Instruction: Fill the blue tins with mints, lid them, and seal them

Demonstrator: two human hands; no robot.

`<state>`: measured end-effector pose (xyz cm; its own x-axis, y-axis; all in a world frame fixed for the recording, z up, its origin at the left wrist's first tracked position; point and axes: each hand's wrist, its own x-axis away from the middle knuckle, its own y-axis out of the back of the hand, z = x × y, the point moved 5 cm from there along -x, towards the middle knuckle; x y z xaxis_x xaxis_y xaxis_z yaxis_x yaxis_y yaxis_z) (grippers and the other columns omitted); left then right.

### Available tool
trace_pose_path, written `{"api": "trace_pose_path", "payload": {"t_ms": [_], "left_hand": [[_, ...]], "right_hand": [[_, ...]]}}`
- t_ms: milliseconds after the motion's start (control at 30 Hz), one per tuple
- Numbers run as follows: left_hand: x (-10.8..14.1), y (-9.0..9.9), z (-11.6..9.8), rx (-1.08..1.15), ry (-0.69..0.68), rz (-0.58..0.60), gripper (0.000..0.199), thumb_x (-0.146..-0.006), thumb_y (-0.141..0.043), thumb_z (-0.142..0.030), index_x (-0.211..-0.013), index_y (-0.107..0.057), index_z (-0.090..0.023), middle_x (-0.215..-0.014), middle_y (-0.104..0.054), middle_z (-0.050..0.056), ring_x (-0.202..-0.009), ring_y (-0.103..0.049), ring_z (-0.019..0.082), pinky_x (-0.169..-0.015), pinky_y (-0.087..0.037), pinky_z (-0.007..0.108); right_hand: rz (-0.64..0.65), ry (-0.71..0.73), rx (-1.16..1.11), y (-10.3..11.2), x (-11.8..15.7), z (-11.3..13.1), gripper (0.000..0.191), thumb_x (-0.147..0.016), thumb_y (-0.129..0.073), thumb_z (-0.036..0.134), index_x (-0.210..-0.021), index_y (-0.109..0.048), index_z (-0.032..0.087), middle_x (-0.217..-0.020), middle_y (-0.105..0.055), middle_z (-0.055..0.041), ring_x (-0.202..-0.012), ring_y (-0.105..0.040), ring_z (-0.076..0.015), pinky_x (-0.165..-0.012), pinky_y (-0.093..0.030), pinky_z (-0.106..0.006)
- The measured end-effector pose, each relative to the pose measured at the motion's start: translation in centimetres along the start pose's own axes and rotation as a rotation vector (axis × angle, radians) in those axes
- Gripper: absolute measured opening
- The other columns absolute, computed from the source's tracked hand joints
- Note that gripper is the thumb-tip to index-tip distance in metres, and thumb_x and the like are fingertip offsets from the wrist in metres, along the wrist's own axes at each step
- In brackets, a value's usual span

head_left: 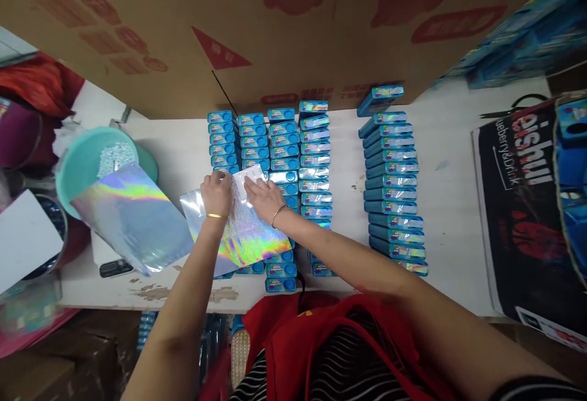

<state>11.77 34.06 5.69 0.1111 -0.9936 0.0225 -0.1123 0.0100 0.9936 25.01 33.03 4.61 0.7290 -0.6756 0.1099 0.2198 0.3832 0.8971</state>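
My left hand (217, 195) has its fingers curled at the upper edge of a shiny holographic sheet (252, 245), which lies across several small blue boxes (283, 139). Whether it pinches only this sheet is hidden by the fingers. My right hand (265, 201) rests to the right of it, fingers stretched flat over a small white sheet (248, 176) at the holographic sheet's top. A second holographic sheet (135, 217) lies to the left, partly over the rim of a turquoise bucket (73, 172).
A large cardboard box (174, 40) walls off the back of the table. Another column of blue boxes (394, 181) stands to the right. Farther right are scissors (513, 107) and a black printed carton (513, 205). A dark phone-like object (116, 268) lies near the front left.
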Motion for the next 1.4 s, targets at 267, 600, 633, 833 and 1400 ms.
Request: {"api": "trace_pose_path", "payload": {"t_ms": [267,600,633,833,1400], "left_hand": [[4.9,1.6,-1.3,0.070,-0.079,-0.046,0.020,-0.090,-0.045,-0.029,-0.090,-0.064,-0.022,-0.119,-0.060,0.011,-0.102,-0.050,0.028,-0.079,-0.031,0.041],[15.3,8.5,-7.2,1.013,0.462,-0.257,0.021,-0.075,-0.067,-0.038,-0.077,-0.055,-0.020,-0.072,-0.059,-0.001,-0.069,-0.055,0.013,-0.067,-0.041,0.028],[15.5,8.2,-8.1,1.123,0.514,-0.244,0.023,-0.072,-0.069,-0.038,-0.076,-0.055,-0.020,-0.070,-0.058,-0.001,-0.068,-0.054,0.013,-0.066,-0.042,0.027],[16.5,3.7,-14.6,1.394,0.633,0.050,0.030,-0.061,-0.075,-0.040,-0.070,-0.056,-0.019,-0.064,-0.057,-0.002,-0.061,-0.052,0.011,-0.063,-0.042,0.025],[15.2,-2.0,-19.3,0.591,0.334,0.038,0.008,-0.075,-0.066,-0.028,-0.071,-0.064,-0.021,-0.091,-0.057,0.004,-0.094,-0.052,0.024,-0.086,-0.039,0.041]], "right_hand": [[0.007,-0.033,-0.009,0.0,0.4,0.1,0.050,-0.092,-0.034,0.010,-0.142,-0.037,0.007,-0.154,-0.029,-0.0124,-0.122,-0.037,-0.0311,-0.090,-0.034,-0.045],[-0.301,-0.301,-0.766,3.5,7.5,-2.2,0.046,-0.099,-0.027,0.040,-0.105,-0.066,0.016,-0.111,-0.067,-0.0089,-0.103,-0.056,-0.0212,-0.090,-0.042,-0.036],[-0.313,-0.359,-0.940,3.6,9.8,-2.5,0.055,-0.099,-0.022,0.048,-0.100,-0.066,0.016,-0.100,-0.069,-0.0079,-0.093,-0.059,-0.0193,-0.084,-0.044,-0.034],[-0.351,-0.453,-1.294,3.9,21.5,-3.2,0.040,-0.082,-0.055,0.058,-0.071,-0.058,0.020,-0.069,-0.060,0.0002,-0.067,-0.054,-0.0143,-0.068,-0.043,-0.027],[-0.285,-0.588,-0.533,0.9,24.7,-10.1,0.023,-0.088,-0.048,0.030,-0.071,-0.059,0.019,-0.073,-0.063,-0.0019,-0.077,-0.054,-0.0174,-0.074,-0.030,-0.029]]}}
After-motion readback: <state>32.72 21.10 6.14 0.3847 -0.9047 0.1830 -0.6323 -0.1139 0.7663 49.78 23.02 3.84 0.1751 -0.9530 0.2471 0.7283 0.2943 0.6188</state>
